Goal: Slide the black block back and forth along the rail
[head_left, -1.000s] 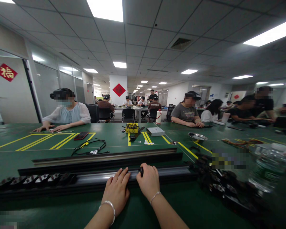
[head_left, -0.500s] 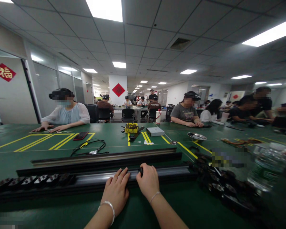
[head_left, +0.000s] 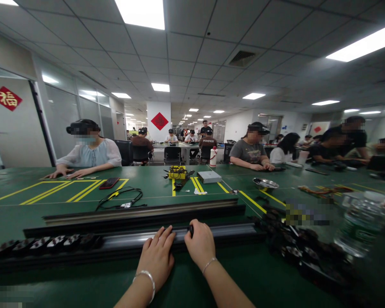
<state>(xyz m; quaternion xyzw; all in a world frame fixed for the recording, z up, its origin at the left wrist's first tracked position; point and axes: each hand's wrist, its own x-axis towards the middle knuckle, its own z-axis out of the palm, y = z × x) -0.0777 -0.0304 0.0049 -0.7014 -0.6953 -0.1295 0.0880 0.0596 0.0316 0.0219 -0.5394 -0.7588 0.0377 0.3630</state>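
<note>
A long black track rail (head_left: pixel 125 238) with a shiny grey inner face lies across the green table in front of me. My left hand (head_left: pixel 157 254) rests on it, fingers stretched out and lying flat. Close by on the right, my right hand (head_left: pixel 200 243) curls round a small black piece (head_left: pixel 190 231) at the rail; most of that piece is hidden by the fingers. Several black modules with pale tops (head_left: pixel 55 243) sit in a row along the rail's left end. Many similar black parts (head_left: pixel 291 246) are heaped beyond its right end.
A second long rail (head_left: pixel 141 215) lies just behind. Farther back are a black cable (head_left: pixel 128 200), a phone (head_left: pixel 109 183), a yellow box of wires (head_left: pixel 177 172), a grey box (head_left: pixel 209 176) and a metal bowl (head_left: pixel 265 183). A large water bottle (head_left: pixel 359 226) stands right. Co-workers sit opposite.
</note>
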